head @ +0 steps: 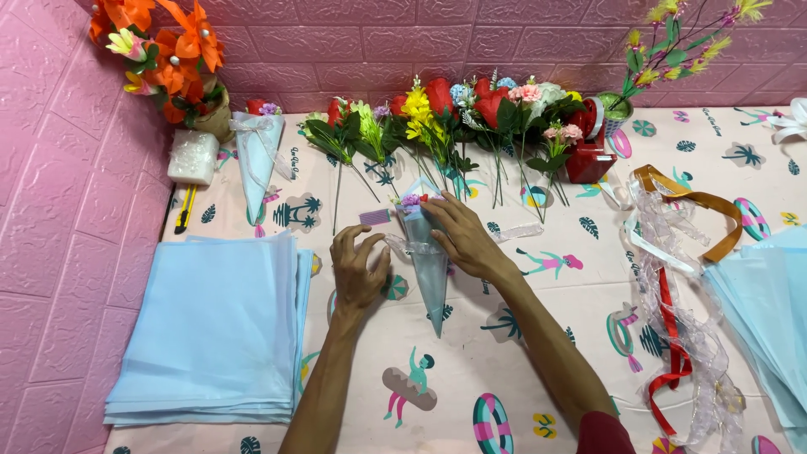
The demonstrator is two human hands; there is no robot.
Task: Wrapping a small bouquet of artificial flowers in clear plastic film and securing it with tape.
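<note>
Two hands on wrapped cone, perhaps ribbon, flowers behind.

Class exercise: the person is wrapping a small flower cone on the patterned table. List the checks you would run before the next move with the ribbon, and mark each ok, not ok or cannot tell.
1. Blue cone lies flat on the table: ok.
2. Right hand presses on the cone's upper part: ok.
3. Left hand grips the clear ribbon at the cone: ok.
4. Ribbon fully round the cone: cannot tell.
5. Small flower sits in the cone's mouth: ok.
6. Spare ribbons apart from the hands: ok.
</note>
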